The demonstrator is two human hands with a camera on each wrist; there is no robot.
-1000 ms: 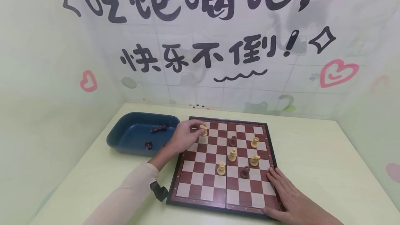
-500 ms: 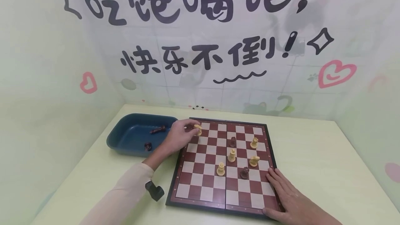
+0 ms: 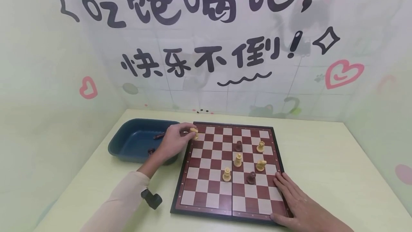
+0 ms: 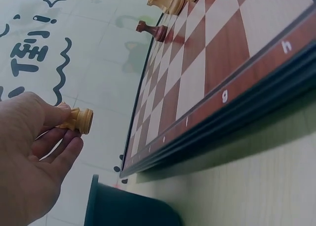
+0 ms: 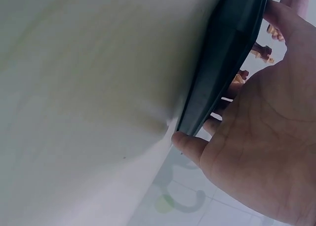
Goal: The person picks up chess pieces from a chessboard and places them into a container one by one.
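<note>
Between thumb and fingers, my left hand [image 3: 173,139] pinches a cream chess piece [image 3: 194,133] above the far left corner of the chessboard [image 3: 202,174]. In the left wrist view, the piece [image 4: 83,121] is tilted with its round base outward; its top is hidden by the fingers. My right hand [image 3: 299,203] rests on the board's near right edge, its fingers fairly straight. On the board stand a cream knight [image 3: 261,165], other cream pieces such as the tall one [image 3: 238,160], and two dark pieces, one near the middle [image 3: 238,146], one nearer me [image 3: 251,178].
A blue plastic tub [image 3: 128,153] stands left of the board, with dark chess pieces [image 3: 151,151] lying in it, partly behind the left hand. The pale table [image 3: 325,160] ends at a printed wall sheet [image 3: 193,96] behind.
My left hand has moved left with the cream chess piece, from over the far left squares to the board's left border beside the tub. The right hand has stayed put.
</note>
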